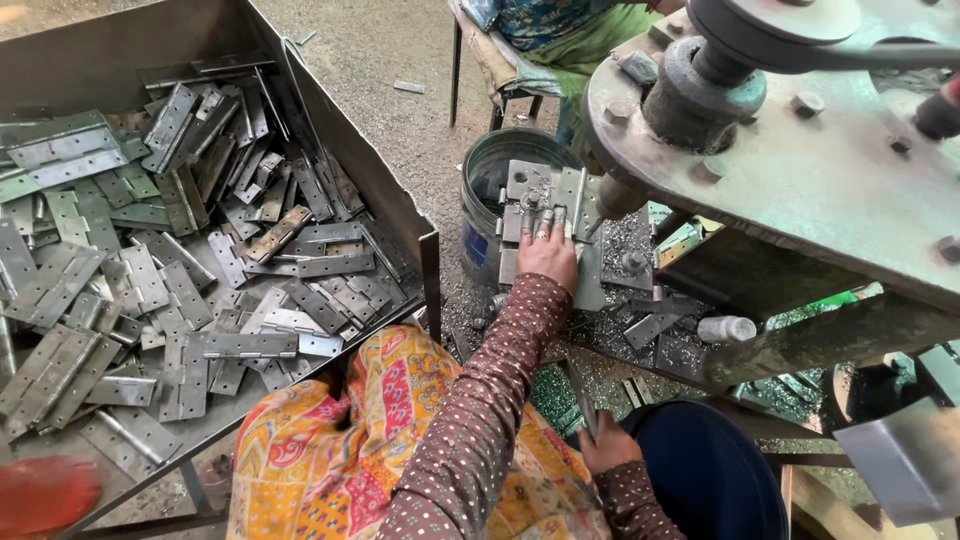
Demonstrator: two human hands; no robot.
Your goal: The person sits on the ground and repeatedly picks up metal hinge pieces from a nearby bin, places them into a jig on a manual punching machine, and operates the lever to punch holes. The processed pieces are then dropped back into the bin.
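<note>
Two hands are busy. My left hand (547, 255) presses flat on the metal hinge (545, 195) under the drill bit (600, 222). Nearer me than the drill, my right hand (607, 447) grips a thin rod (581, 397).

I see my left hand (547, 252) pressing a metal hinge (545, 215) under the drill bit (610, 200); my right hand (607, 445) grips a lever (580, 395).
</note>
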